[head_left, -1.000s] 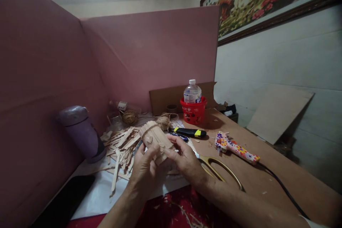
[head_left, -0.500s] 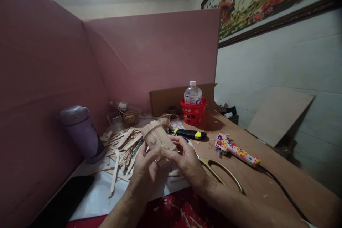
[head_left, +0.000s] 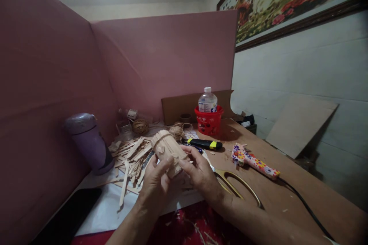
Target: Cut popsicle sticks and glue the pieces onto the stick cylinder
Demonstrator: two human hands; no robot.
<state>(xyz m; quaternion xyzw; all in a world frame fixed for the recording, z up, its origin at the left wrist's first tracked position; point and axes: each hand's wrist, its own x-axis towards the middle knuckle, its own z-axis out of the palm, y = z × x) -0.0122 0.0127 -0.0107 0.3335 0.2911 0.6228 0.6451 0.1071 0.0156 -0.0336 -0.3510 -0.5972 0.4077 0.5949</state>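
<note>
Both hands hold a small cylinder made of wooden craft sticks (head_left: 167,148), bound with twine near its far end and tilted away from me. My left hand (head_left: 155,185) wraps its near end from below, thumb on the side. My right hand (head_left: 199,174) grips it from the right, fingers pinching at small wooden pieces on its side. A heap of loose wooden sticks (head_left: 132,157) lies just left of the cylinder on white paper (head_left: 106,206).
On the brown table (head_left: 287,203) lie gold-handled scissors (head_left: 238,185), a flowered glue gun (head_left: 253,160) with black cord, a black-yellow utility knife (head_left: 204,144), twine balls (head_left: 140,125), a red bucket (head_left: 208,121) holding a water bottle, a purple flask (head_left: 87,141), a dark phone (head_left: 70,218). Pink boards enclose the left and back.
The hands shifted the stick cylinder slightly; the fingers adjusted on its side. The view barely moved. Nothing was let go.
</note>
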